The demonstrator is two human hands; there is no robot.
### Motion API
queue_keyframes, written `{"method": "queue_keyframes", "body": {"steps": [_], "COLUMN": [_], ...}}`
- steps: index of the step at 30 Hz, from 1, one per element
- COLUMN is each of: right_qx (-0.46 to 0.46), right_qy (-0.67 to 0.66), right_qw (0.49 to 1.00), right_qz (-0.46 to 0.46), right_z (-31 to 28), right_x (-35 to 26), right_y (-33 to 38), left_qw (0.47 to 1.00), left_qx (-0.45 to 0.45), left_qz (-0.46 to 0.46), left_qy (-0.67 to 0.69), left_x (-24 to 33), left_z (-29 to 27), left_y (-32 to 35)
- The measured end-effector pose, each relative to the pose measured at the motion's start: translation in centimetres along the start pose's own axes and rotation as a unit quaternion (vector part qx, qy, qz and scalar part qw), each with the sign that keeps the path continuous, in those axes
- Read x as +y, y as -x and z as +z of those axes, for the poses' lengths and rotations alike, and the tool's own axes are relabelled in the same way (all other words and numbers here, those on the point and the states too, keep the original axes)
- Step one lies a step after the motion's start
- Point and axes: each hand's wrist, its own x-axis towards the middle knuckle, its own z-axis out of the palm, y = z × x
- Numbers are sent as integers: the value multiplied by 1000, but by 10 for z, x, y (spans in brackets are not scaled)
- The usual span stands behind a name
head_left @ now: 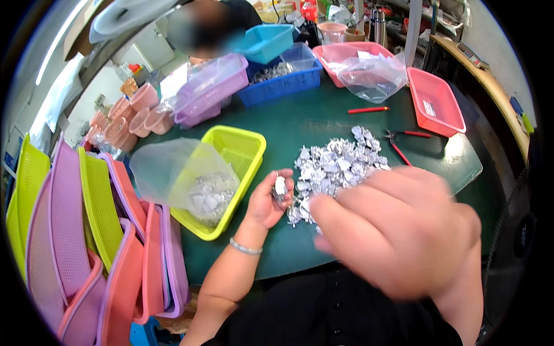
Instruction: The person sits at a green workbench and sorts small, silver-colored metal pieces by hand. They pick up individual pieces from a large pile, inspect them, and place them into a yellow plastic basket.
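Observation:
My left hand (266,206) is cupped palm up at the near left edge of a silver heap, its fingers curled round small silver metal pieces (280,185). The heap of crumpled-looking silver metal pieces (334,167) lies loose on the green table. My right hand (398,230), large and blurred, is raised near the camera and covers the heap's right side. Its fingers are bent in; whatever they hold is hidden. Left of my left hand stands a yellow-green basket (258,151) with a clear plastic bag (173,173) and more silver bits (213,196) inside.
Red-handled pliers (395,138) and a red stick-like tool (368,109) lie beyond the heap. Pink trays (444,115), a blue crate (283,89) and purple baskets (210,89) line the far side. Stacked coloured baskets (104,202) crowd the left. A person (242,14) is opposite.

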Motion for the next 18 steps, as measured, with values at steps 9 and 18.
{"method": "queue_keyframes", "body": {"steps": [9,18], "right_qx": [81,116], "right_qy": [255,346], "right_qw": [927,875], "right_qz": [-262,-318], "right_z": [-6,32], "right_x": [-72,-85], "right_y": [9,13], "left_qw": [979,976], "left_qx": [-187,-205], "left_qz": [-54,-63], "left_qy": [58,33], "left_x": [-3,-6], "left_z": [-1,-1], "left_y": [-23,-28]}}
